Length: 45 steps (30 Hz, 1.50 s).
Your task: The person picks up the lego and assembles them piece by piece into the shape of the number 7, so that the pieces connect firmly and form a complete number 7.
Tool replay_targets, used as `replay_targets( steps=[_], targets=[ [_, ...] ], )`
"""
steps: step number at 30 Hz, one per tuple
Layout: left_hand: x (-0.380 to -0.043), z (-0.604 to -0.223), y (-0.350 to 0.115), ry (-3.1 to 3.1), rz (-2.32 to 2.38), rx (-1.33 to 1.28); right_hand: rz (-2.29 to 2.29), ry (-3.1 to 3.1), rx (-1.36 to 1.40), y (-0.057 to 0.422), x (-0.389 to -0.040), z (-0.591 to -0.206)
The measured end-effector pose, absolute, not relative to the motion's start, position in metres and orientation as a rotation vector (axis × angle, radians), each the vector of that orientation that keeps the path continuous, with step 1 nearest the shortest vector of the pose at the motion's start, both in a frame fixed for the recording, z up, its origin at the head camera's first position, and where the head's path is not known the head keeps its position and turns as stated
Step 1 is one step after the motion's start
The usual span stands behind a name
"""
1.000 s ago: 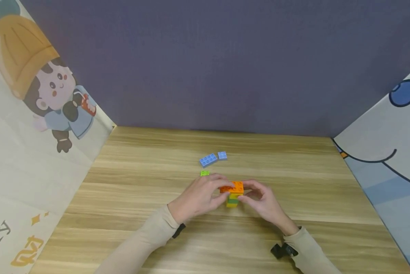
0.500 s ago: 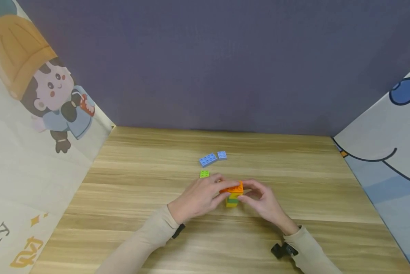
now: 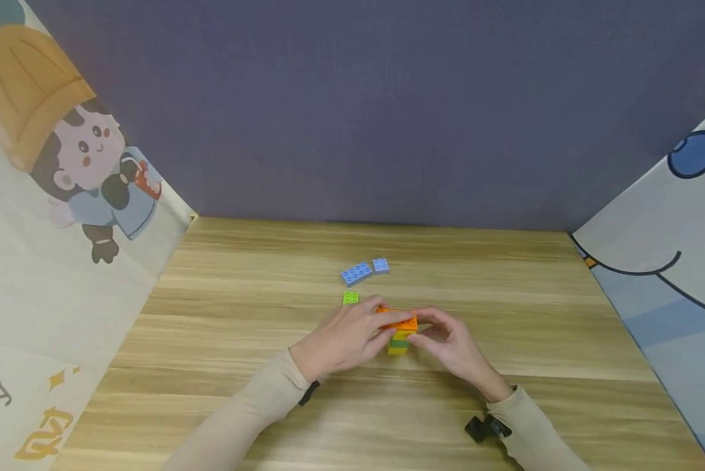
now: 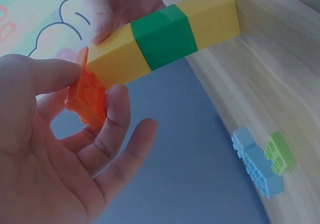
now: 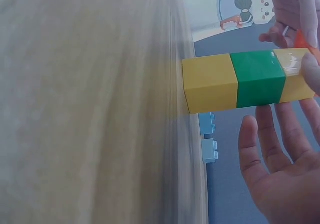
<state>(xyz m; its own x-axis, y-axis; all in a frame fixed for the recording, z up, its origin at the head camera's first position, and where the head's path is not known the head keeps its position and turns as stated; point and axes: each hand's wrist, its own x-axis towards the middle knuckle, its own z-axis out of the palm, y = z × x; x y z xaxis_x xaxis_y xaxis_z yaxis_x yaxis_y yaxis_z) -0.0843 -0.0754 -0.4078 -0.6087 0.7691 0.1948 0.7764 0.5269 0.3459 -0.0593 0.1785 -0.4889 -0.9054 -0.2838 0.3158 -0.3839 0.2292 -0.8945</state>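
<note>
While the left hand pinches an orange studded plastic brick at its top, the upright yellow-green-yellow plastic block tower stands on the wood-grain surface, its upper yellow block between the right hand's thumb and fingers! Beyond the left fingers: one lime-green studded brick, two light-blue ones farther back.

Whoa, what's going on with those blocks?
Someone's left hand holds an orange brick at the top of a yellow-green-yellow tower, and their right hand grips the tower near its top. I can't tell if the orange brick is pressed fully on. Two blue bricks and a light green brick lie on the table.
</note>
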Motion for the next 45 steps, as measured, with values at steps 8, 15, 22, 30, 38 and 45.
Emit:
replay_targets(
  steps=[8, 15, 22, 30, 38, 45],
  targets=[
    [-0.082, -0.411, -0.075, -2.740, -0.676, -1.340, 1.779, -2.387, 0.676, 0.179, -0.059, -0.489],
    [-0.082, -0.415, -0.076, -2.729, -0.630, -1.331, 1.724, -2.431, 0.672, 0.179, -0.059, -0.484],
    [-0.082, -0.414, -0.075, -2.713, -0.611, -1.348, 1.662, -2.398, 0.717, 0.176, -0.057, -0.473],
    [-0.084, -0.413, -0.078, -2.761, -0.650, -1.367, 1.650, -2.341, 0.712, 0.174, -0.058, -0.471],
    [-0.086, -0.416, -0.080, -2.768, -0.661, -1.389, 1.686, -2.336, 0.732, 0.176, -0.060, -0.470],
    [-0.084, -0.421, -0.081, -2.728, -0.673, -1.382, 1.728, -2.323, 0.721, 0.175, -0.060, -0.471]
  ],
)
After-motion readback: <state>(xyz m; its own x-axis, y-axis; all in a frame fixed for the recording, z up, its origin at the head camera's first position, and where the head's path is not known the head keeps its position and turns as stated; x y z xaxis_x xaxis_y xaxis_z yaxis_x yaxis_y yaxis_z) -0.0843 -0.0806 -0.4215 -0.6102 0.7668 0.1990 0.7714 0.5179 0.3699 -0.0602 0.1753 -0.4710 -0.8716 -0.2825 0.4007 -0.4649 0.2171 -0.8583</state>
